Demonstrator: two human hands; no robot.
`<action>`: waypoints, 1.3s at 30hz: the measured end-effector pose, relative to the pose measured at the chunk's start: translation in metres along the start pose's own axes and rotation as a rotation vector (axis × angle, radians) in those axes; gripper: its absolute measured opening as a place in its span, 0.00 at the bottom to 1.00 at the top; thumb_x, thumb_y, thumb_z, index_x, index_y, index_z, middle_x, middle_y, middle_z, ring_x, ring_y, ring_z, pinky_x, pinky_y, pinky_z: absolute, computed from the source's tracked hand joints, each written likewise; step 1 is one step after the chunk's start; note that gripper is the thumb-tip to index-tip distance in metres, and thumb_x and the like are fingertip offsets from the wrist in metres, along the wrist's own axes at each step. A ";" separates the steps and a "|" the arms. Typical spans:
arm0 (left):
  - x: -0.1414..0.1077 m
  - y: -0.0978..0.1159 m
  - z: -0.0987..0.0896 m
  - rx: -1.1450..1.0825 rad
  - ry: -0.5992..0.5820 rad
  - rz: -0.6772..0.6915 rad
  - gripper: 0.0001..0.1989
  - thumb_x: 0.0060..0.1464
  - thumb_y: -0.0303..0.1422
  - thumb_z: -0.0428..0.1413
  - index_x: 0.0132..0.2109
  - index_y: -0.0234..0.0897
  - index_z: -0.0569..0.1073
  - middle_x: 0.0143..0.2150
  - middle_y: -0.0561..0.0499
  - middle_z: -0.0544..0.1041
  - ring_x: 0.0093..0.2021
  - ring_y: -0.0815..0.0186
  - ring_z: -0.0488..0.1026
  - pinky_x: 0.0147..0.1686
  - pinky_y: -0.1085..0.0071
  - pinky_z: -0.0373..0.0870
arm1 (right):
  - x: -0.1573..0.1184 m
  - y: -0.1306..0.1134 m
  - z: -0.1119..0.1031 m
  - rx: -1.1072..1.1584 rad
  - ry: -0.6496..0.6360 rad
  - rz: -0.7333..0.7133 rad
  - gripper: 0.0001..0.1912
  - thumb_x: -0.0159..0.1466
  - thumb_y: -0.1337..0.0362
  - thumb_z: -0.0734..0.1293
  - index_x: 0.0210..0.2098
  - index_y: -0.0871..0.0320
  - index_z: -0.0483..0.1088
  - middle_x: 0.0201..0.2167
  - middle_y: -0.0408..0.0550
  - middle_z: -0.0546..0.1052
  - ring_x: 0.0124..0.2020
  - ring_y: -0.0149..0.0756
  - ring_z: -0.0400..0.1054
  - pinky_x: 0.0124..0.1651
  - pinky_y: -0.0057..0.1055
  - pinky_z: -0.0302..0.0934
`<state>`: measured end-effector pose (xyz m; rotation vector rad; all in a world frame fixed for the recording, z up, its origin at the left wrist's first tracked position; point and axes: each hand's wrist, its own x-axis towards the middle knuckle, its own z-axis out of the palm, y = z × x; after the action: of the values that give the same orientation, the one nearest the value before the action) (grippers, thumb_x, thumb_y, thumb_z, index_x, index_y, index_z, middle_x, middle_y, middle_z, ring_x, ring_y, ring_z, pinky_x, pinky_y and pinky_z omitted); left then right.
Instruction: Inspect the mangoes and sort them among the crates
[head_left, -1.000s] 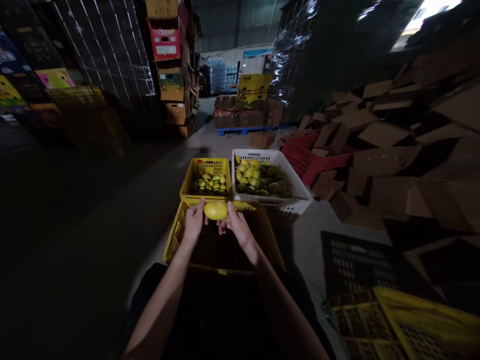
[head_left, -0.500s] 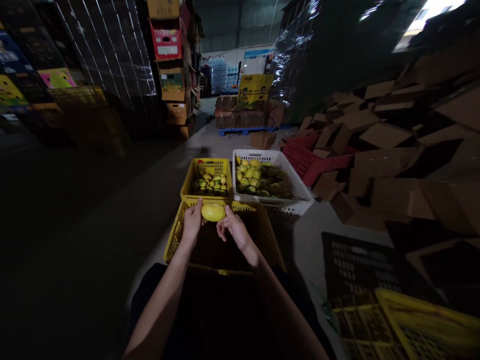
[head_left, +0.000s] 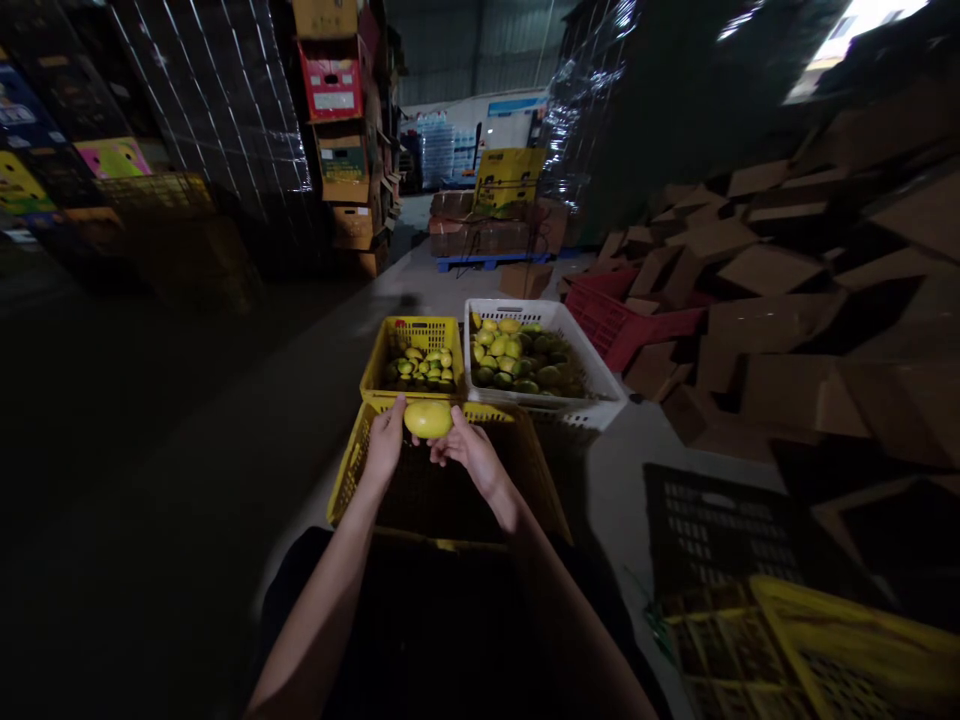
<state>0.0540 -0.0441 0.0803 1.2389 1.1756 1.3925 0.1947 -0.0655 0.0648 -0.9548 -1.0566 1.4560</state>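
Between my two hands is a smooth yellow oval mango (head_left: 428, 420). My left hand (head_left: 385, 440) grips its left end, thumb on top. On the right end rests the thumb of my right hand (head_left: 472, 452), with the fingers curled below. Both hands are above a large yellow crate (head_left: 346, 478), whose dark inside is hard to make out. Just beyond it stands a smaller yellow crate (head_left: 369, 368) with several small yellow-green fruits. To its right, a white crate (head_left: 600, 402) holds many larger yellow and green mangoes (head_left: 504, 350).
Flattened and open cardboard boxes (head_left: 780, 330) are heaped on the right, around a red crate (head_left: 600, 315). Dark and yellow crates (head_left: 757, 640) lie at the lower right. Stacked cartons (head_left: 349, 170) and a blue pallet (head_left: 491, 262) stand farther back.
The mango has shifted very slightly up and right with both hands. The fingers of my right hand have moved up and closer beneath the fruit.
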 end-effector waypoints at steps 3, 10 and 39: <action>0.003 -0.005 -0.001 -0.046 -0.026 0.036 0.30 0.48 0.61 0.58 0.22 0.36 0.72 0.20 0.52 0.72 0.26 0.67 0.68 0.29 0.72 0.64 | 0.001 0.000 -0.005 0.098 0.040 -0.036 0.28 0.55 0.38 0.72 0.27 0.60 0.76 0.22 0.49 0.78 0.22 0.33 0.71 0.25 0.29 0.62; 0.007 -0.007 0.000 -0.302 -0.140 -0.119 0.29 0.39 0.58 0.66 0.33 0.35 0.77 0.26 0.52 0.76 0.25 0.68 0.72 0.28 0.72 0.68 | -0.002 -0.011 -0.008 0.269 0.018 -0.075 0.22 0.51 0.49 0.78 0.36 0.60 0.78 0.28 0.50 0.81 0.30 0.38 0.76 0.39 0.35 0.71; 0.000 0.013 -0.011 -0.458 -0.190 -0.158 0.22 0.35 0.37 0.74 0.41 0.37 0.85 0.41 0.46 0.85 0.43 0.64 0.79 0.48 0.71 0.74 | -0.006 -0.009 -0.007 0.110 0.154 -0.183 0.28 0.44 0.60 0.81 0.45 0.53 0.81 0.48 0.48 0.83 0.54 0.51 0.74 0.63 0.50 0.63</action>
<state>0.0422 -0.0473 0.0927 0.9078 0.7510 1.3008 0.2043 -0.0700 0.0716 -0.8538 -0.9164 1.2564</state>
